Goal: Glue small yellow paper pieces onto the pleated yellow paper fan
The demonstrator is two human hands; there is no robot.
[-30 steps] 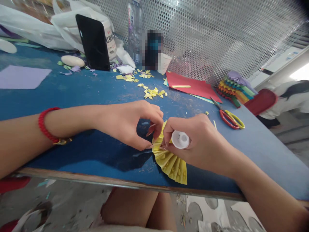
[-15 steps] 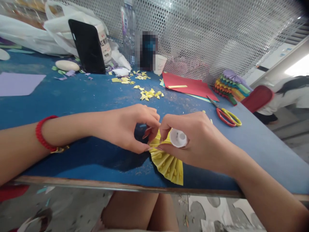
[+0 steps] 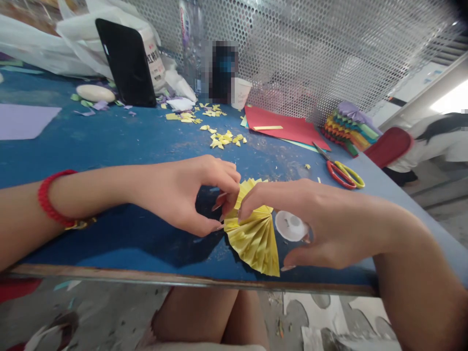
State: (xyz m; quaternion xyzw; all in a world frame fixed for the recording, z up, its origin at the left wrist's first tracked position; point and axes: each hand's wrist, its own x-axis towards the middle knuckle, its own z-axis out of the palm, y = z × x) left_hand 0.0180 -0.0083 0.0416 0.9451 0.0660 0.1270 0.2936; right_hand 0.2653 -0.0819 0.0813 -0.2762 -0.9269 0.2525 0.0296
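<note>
Purple paper lies on the blue table, well to the left of the yellow fan and beyond it. A black phone stands farther back, also left of the fan. The left hand, its wrist in a red bracelet, comes in from the fan's left; thumb and fingers appear to pinch its left edge. Yellow scraps are scattered beyond the fan.

The fan itself lies between the hands, its long axis running from the far side toward the table's near edge, its lower pleats drawing together toward the right. Both hands are at it: the left at the edge, the right hand reaching over from the right. Whether the right index fingertip touches the pleats cannot be told; the thumb is spread wide, near the fan's lower right corner. A white container sits just right of the fan, seemingly gripped by that hand's lower fingers. Scissors lie right of the fan and beyond.
</note>
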